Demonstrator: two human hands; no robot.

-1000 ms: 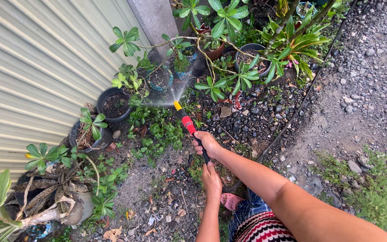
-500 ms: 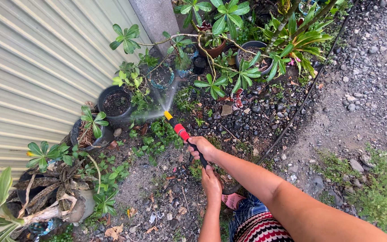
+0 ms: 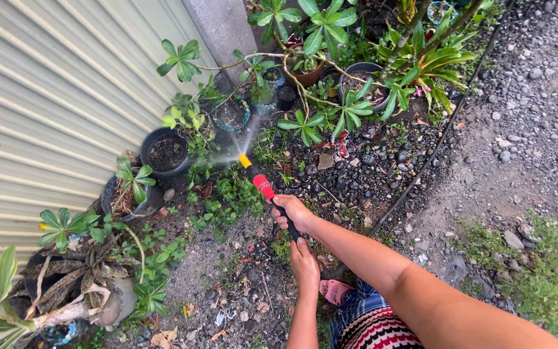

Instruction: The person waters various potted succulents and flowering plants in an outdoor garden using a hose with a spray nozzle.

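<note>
The hose nozzle [image 3: 261,182], red in the body with a yellow tip, sits above the wet ground between the person and a row of potted plants. Its long axis runs from lower right to upper left, tip away from the body, and a fan of spray [image 3: 240,143] leaves it toward the black pot [image 3: 165,152] and the small blue pot [image 3: 232,114]. The right hand [image 3: 294,212] is the nearer one to the nozzle, clamped round its dark handle just behind the red part. The left hand [image 3: 305,262] is closed on the hose [image 3: 414,178] just below, so the two hands sit close together, one behind the other. Against the frame half a second earlier, the nozzle is a little higher and the spray reaches further up toward the pots; the grip is unchanged.
</note>
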